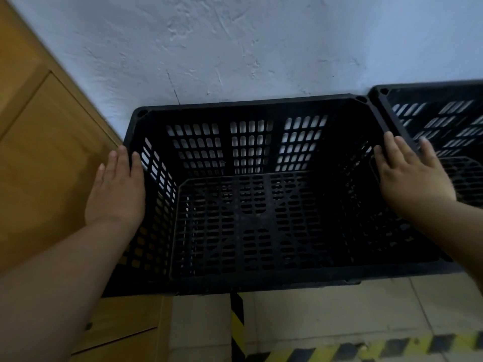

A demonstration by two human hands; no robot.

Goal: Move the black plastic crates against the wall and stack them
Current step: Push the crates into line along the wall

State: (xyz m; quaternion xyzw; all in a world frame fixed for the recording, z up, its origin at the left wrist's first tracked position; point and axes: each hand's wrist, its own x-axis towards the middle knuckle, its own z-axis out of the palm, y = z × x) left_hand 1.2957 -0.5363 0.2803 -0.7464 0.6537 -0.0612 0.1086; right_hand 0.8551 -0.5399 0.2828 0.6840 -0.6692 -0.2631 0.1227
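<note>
A large black slotted plastic crate (251,103) stands open-topped with its far side against the white wall (261,48). My left hand (117,189) lies flat with straight fingers along the crate's left rim, on its outer side. My right hand (410,176) lies flat with straight fingers over the crate's right rim. A second black crate (431,87) stands right beside it at the right edge, also by the wall, partly cut off by the frame. Both crates hold nothing.
A wooden cabinet (44,152) stands close on the left, touching or nearly touching the crate. Pale floor tiles (339,314) with yellow-and-black hazard tape (237,327) lie in front.
</note>
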